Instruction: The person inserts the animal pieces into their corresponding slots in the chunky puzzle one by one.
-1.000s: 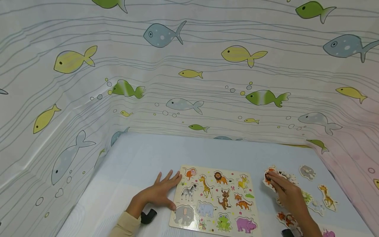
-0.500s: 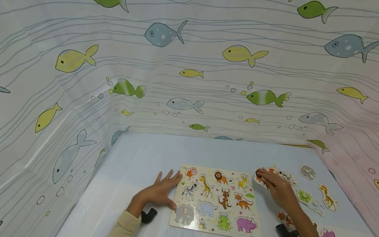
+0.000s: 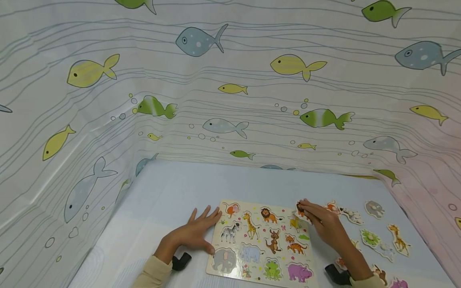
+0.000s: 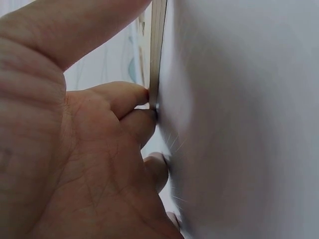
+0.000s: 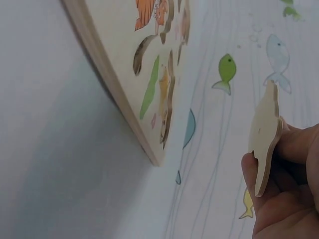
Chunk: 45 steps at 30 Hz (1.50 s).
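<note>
A wooden puzzle board (image 3: 257, 260) printed with animals lies flat on the table. My left hand (image 3: 192, 234) spreads its fingers along the board's left edge, thumb near the elephant recess; in the left wrist view its fingertips meet the board's side (image 4: 157, 55). Over the board's upper right corner, my right hand (image 3: 324, 222) pinches a lion puzzle piece (image 3: 301, 211), which partly covers the goat picture. The right wrist view shows the piece's plain wooden back (image 5: 266, 134) between thumb and fingers, raised off the board (image 5: 119, 84).
Loose pieces lie to the right: a zebra (image 3: 351, 216), an elephant (image 3: 374, 209), a giraffe (image 3: 398, 240), a frog (image 3: 370, 238) and several more, some partly behind the right arm. Fish-patterned cloth (image 3: 230, 108) hangs behind the table. Black wrist devices (image 3: 181, 262) sit at both wrists.
My right hand has carried the lion piece leftward from the loose pieces to over the board's upper right corner. The left hand has stayed in place.
</note>
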Motion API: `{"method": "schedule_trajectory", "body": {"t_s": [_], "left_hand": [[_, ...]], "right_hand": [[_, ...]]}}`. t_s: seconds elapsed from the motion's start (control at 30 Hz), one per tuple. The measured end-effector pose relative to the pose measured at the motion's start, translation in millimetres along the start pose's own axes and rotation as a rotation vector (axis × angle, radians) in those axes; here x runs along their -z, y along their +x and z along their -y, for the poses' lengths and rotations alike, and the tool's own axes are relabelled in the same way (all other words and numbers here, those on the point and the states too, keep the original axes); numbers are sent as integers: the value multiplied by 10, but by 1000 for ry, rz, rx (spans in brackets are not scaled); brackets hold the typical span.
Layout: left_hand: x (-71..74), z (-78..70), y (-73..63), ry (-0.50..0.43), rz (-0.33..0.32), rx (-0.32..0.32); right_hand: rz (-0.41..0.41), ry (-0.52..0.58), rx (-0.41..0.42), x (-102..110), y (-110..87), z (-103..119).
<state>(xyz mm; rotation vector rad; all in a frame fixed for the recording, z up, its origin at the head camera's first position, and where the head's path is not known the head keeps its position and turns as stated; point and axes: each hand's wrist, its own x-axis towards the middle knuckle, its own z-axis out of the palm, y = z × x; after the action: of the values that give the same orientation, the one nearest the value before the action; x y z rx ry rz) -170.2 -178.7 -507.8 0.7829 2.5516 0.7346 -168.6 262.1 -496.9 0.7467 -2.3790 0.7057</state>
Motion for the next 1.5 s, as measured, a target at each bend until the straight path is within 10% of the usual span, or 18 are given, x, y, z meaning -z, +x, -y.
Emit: {"method": "schedule_trajectory", "body": {"t_s": [0.87,1.5], "left_hand": [[-1,2,12,34,2,28],[15,-20,-13,32,8,24]], "right_hand": [[31,168,209,-404,294,158],[109,233,202,-615,372,231]]}}
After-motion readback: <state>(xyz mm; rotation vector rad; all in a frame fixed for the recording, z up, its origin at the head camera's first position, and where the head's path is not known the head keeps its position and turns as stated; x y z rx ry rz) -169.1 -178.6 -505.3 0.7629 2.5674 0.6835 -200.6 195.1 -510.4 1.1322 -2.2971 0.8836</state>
